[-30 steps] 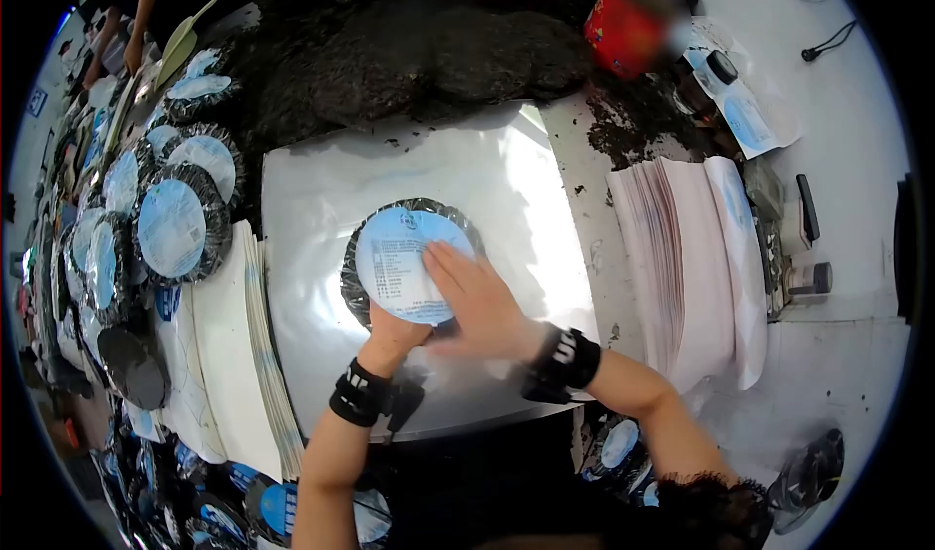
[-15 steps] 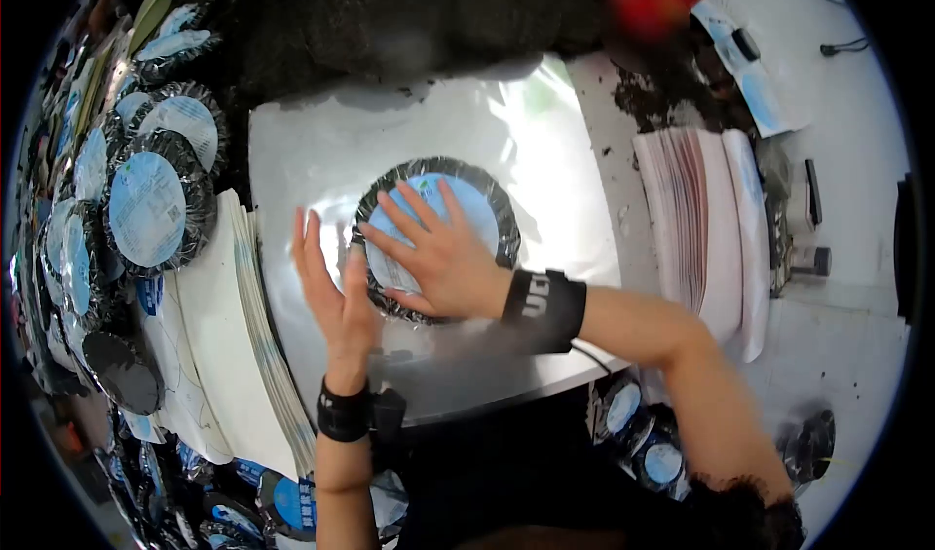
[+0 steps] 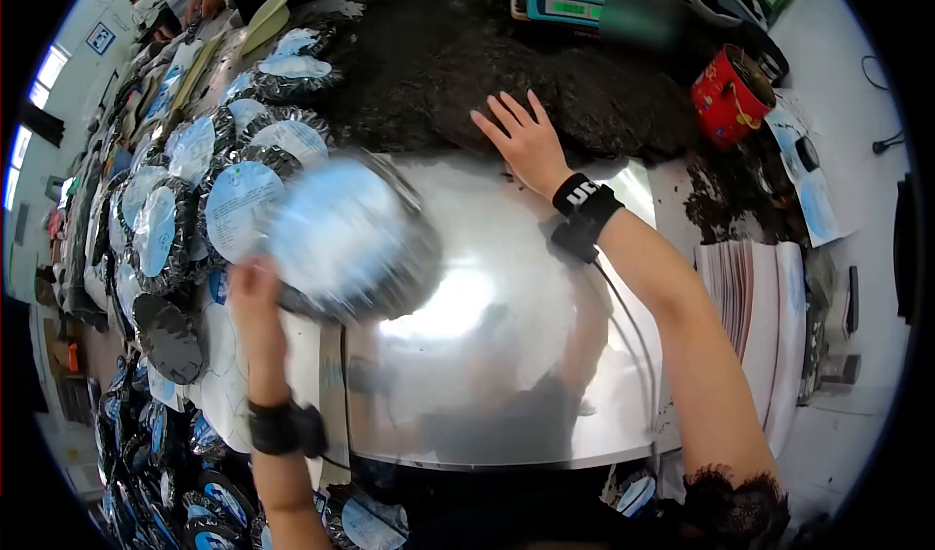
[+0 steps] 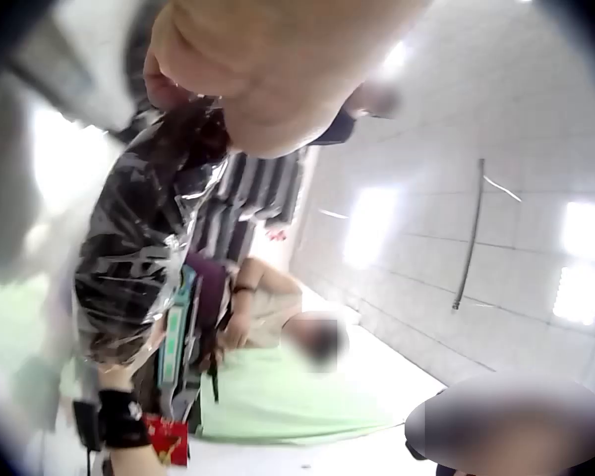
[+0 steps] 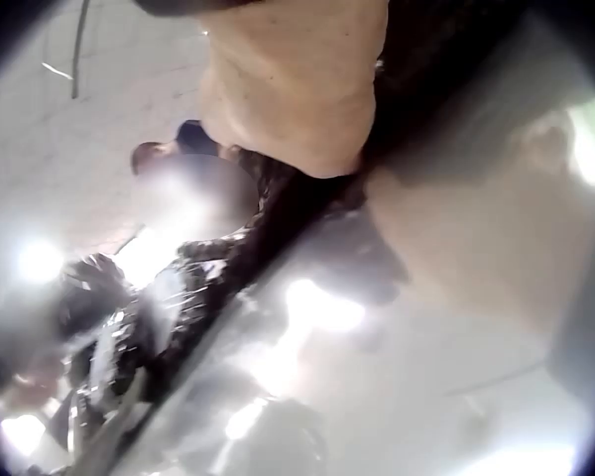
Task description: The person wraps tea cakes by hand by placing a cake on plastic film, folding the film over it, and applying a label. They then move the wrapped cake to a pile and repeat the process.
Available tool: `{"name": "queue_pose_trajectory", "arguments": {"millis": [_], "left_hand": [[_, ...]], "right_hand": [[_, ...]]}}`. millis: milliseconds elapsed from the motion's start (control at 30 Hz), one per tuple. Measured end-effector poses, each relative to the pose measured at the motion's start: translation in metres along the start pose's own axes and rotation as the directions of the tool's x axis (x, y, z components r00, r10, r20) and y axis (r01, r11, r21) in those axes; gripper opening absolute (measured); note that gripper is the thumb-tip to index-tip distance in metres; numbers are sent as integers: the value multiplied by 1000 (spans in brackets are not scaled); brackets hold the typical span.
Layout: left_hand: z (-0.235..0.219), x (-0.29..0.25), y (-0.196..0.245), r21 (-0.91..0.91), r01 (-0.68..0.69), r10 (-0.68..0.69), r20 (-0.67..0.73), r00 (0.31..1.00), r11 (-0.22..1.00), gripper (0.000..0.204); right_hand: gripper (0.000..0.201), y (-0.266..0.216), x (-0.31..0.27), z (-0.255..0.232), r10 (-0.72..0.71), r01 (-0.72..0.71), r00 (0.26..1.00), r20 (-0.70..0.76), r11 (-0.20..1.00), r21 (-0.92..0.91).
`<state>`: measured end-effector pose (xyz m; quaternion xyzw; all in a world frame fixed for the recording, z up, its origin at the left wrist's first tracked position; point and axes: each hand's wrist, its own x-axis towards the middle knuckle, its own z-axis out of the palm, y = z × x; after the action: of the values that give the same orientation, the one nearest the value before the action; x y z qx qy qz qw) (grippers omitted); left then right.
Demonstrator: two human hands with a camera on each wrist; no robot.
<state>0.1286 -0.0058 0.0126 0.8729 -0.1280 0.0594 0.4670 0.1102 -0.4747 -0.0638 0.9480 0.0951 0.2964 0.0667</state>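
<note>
My left hand [image 3: 257,318] grips a round, dark, film-wrapped packet [image 3: 338,230] by its near left edge, over the left side of a shiny metal sheet [image 3: 467,375]. The packet is blurred and tilted, its pale blue round label facing me. In the left wrist view the packet [image 4: 134,248] appears edge-on, its clear film crinkled over dark contents. My right hand [image 3: 526,146] is empty with spread fingers, overlapping the near edge of a dark, matted heap [image 3: 448,82]. Only the base of the right hand [image 5: 288,89] shows in the right wrist view.
Similar labelled packets [image 3: 243,209] are piled at the left. A scale [image 3: 570,6] with a lit display stands behind the heap, a red tin [image 3: 732,97] to its right. A stack of folded paper [image 3: 750,306] lies at the right. Other people [image 4: 263,312] are in the background.
The left hand has taken the packet off the middle of the sheet and carried it left. The right hand has left the label and moved forward and right to the heap. The head view has shifted.
</note>
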Motion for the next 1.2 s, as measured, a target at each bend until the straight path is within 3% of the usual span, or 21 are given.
{"name": "queue_pose_trajectory", "arguments": {"millis": [33,100,167,233,300,333,367,433,467,567,600,633,700,733,767,800,900,967,1067,1167,1200], "left_hand": [[-14,25,19,-453,176,-270,-152,951,874,37],[-30,44,30,-584,-6,-194,-279,941,812,44],[-18,13,35,-493,53,-118,-102,988,869,48],[22,-35,18,-325,176,-118,191,975,929,50],[75,-89,5,-298,218,-120,312,942,929,48],[92,-105,11,-340,194,-91,295,951,920,50],[110,-121,19,-383,175,-70,274,959,907,53],[137,-148,36,-452,136,-43,210,977,881,58],[152,-151,43,-682,242,-150,192,970,690,61],[160,-135,77,-689,467,-129,483,866,554,72],[177,-133,57,-273,50,48,339,939,961,73],[182,-132,62,-208,-12,73,289,955,978,75],[168,-124,68,-434,207,-24,390,920,877,79],[159,-124,57,-540,210,6,370,929,815,81],[129,-116,47,-311,-41,147,327,933,950,79],[92,-110,63,-182,-194,247,340,907,964,56],[23,-116,24,-23,-388,279,733,620,921,28],[-2,-136,24,-1,-497,204,912,354,868,19],[1,-157,-13,-130,-520,338,882,328,844,21],[-5,-157,-6,-98,-511,303,892,335,854,21],[-7,-154,9,-109,-638,357,893,275,763,21]], "right_hand": [[86,7,3,13,-25,25,999,29,1000,8],[73,3,12,-13,-15,15,998,-60,1000,-5],[71,-29,-3,-61,41,-27,991,-128,993,111],[69,-88,-47,-107,45,-42,998,-52,998,51],[73,-171,-113,-135,182,-189,969,168,982,28],[76,-191,-121,-163,178,-249,931,317,948,197],[80,-202,-125,-188,144,-326,877,458,879,348],[87,-174,-130,-189,337,-427,904,264,749,506],[83,-149,-131,-187,495,-559,827,265,678,477],[73,-135,-170,-123,740,-713,573,352,239,659],[68,-152,-164,-138,745,-682,591,310,256,685],[65,-164,-168,-137,796,-668,540,275,205,716],[66,-151,-174,-140,770,-712,506,389,117,693],[68,-142,-175,-153,771,-705,571,282,285,650],[69,-128,-169,-171,753,-682,634,175,439,585],[79,-115,-158,-186,663,-616,739,122,593,518],[92,-145,-125,-190,304,-355,934,187,737,576],[99,-169,-140,-165,205,-328,938,279,786,524],[102,-174,-145,-152,158,-307,933,324,819,485],[102,-181,-146,-153,160,-315,926,341,824,471],[102,-180,-145,-155,151,-310,923,354,835,454]]}}
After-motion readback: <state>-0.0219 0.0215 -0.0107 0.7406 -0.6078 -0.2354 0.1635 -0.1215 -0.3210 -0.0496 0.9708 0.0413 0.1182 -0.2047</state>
